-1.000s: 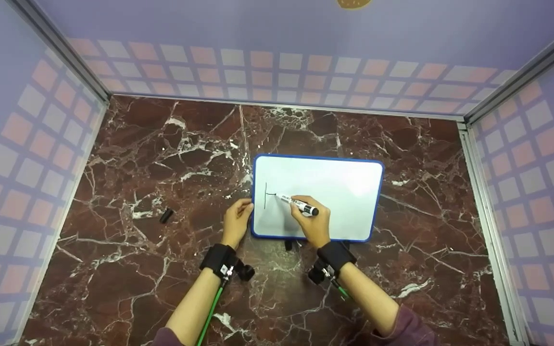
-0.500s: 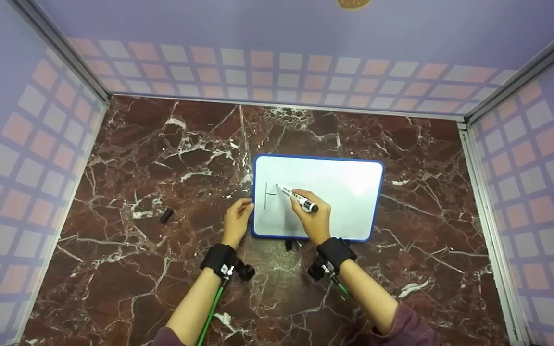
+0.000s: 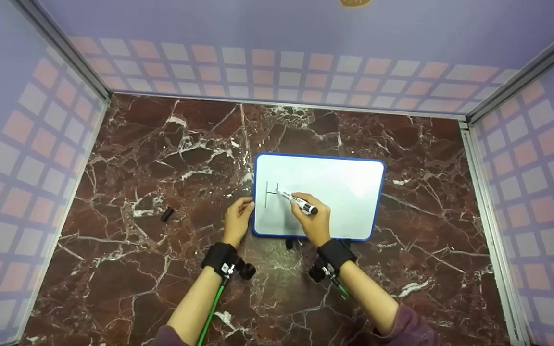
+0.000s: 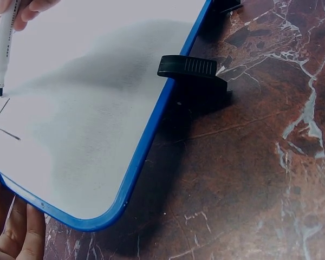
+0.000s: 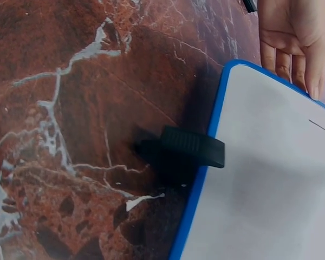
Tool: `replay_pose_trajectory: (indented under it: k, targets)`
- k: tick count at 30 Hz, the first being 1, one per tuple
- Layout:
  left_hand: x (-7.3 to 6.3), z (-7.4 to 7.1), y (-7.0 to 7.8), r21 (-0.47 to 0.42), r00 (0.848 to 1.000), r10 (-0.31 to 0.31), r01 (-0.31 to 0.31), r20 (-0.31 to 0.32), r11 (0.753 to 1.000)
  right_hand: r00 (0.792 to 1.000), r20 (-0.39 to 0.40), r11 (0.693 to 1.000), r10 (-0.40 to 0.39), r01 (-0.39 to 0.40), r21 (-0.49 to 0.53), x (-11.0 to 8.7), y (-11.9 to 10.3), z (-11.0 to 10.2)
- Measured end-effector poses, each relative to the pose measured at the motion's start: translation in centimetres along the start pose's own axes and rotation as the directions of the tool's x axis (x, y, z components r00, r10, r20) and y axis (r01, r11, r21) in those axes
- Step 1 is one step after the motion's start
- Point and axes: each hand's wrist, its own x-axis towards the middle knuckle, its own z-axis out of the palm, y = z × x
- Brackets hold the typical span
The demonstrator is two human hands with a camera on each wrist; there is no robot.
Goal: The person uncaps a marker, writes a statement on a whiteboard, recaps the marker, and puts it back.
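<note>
A whiteboard (image 3: 334,192) with a blue rim lies on the marbled surface, raised at its near edge in the left wrist view. My right hand (image 3: 313,218) grips a black-and-white marker (image 3: 303,204), its tip on the board. Beside the tip are a long upright stroke, a short cross stroke and a second upright stroke. At the board's left edge my left hand (image 3: 237,218) holds the blue rim; in the left wrist view its fingers (image 4: 13,227) reach under the edge and the thumb touches the rim. The right wrist view shows that left hand (image 5: 295,40) too, but not the marker.
A black marker cap (image 3: 167,214) lies to the left of the left hand. Black clips (image 4: 192,67) grip the board's near edge. Purple panels (image 3: 277,29) with pink and white squares border the surface at the back and both sides.
The marker tip has lifted from the end of the cross stroke, gone up, then come down, leaving a short second upright stroke. My left hand stays at the board's left edge.
</note>
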Motion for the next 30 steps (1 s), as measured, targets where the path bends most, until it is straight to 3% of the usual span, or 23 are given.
replay_pose_trajectory:
  k: [2,8,30]
  targets:
    - [0.1,0.0,0.0,0.006,1.0,0.005,-0.005,-0.002,1.0,1.0,0.0,1.0,-0.003,0.003,-0.008,-0.1,0.0,0.1]
    - [1.3,0.5,-3.2,-0.002,1.0,0.005,-0.005,-0.019,1.0,1.0,0.011,1.0,-0.001,0.001,-0.019,-0.5,-0.6,0.1]
    - [1.2,0.5,-3.3,0.012,1.0,-0.002,0.003,-0.017,1.0,0.999,0.05,0.999,0.017,-0.015,-0.044,-2.0,0.0,0.2]
